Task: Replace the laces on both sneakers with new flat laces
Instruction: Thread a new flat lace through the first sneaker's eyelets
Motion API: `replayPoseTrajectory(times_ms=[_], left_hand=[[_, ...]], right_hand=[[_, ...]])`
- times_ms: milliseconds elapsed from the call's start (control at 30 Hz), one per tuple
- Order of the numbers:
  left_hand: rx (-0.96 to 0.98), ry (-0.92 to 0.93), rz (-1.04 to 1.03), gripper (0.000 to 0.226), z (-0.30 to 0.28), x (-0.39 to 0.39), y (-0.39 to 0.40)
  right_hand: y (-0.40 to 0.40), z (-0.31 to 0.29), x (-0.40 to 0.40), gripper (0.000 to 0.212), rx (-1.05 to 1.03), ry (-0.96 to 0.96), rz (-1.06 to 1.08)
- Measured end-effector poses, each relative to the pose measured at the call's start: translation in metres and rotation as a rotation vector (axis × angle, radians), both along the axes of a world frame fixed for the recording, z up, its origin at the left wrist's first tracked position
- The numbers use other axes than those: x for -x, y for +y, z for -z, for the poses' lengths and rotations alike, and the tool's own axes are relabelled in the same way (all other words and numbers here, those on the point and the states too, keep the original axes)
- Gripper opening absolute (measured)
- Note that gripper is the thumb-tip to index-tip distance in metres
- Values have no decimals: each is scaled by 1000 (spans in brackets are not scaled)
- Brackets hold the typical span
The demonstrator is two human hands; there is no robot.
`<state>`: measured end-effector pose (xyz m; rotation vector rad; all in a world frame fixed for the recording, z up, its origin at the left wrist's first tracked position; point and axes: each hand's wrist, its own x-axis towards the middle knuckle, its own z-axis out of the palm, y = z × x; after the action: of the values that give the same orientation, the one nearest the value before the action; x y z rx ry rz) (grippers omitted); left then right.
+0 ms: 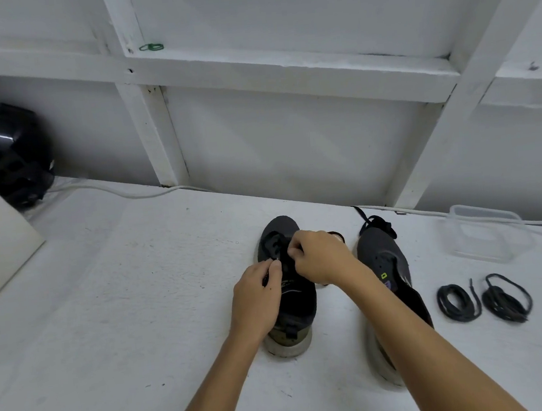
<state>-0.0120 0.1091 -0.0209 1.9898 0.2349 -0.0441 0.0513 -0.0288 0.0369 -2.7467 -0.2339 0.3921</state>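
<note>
Black lace pinched by left hand and right hand over left sneaker.

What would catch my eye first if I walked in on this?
Two hands, the left hand and right hand, pinching at the lace of a dark sneaker mid-table. A second sneaker stands to its right, and further right lie two coiled black laces.

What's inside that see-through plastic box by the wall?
The clear plastic container looks empty; the white table shows through it. Nothing covers it, though glare blurs its bottom.
</note>
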Motion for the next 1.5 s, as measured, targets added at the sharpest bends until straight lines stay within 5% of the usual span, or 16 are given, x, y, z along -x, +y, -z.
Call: replayPoseTrajectory(times_ms=[267, 400, 633, 833, 900, 1000, 1100, 1200, 1367, 1500], left_hand=[[-10, 30, -7, 35, -2, 0, 1], [-7, 46, 9, 41, 0, 0, 2], [-60, 48, 20, 40, 0, -2, 3], [-278, -209, 166, 39, -30, -26, 0], [-193, -214, 136, 15, -44, -35, -4], [74, -140, -74, 22, -51, -47, 3], [119, -104, -293, 22, -41, -51, 33], [-4, -14, -416, 24, -20, -44, 66], [-215, 95, -560, 17, 5, -32, 103], [-475, 113, -494, 46, 12, -25, 116]], right_hand=[[-31, -23, -7, 30, -726, -167, 259], [-43, -27, -15, 30, -856, -231, 385], [-38, -32, -9, 25, -797, -264, 284], [-20, -61, -2, 18, -714, -255, 8], [-12, -63, -1, 16, -755, -248, -31], [-12, -57, -3, 14, -781, -255, -9], [-24, -41, -5, 25, -590, -328, 69], [-35, -21, -4, 28, -295, -267, 119], [-43, 2, 1, 25, -81, 107, 70], [-42, 10, 2, 28, -68, 222, 18]])
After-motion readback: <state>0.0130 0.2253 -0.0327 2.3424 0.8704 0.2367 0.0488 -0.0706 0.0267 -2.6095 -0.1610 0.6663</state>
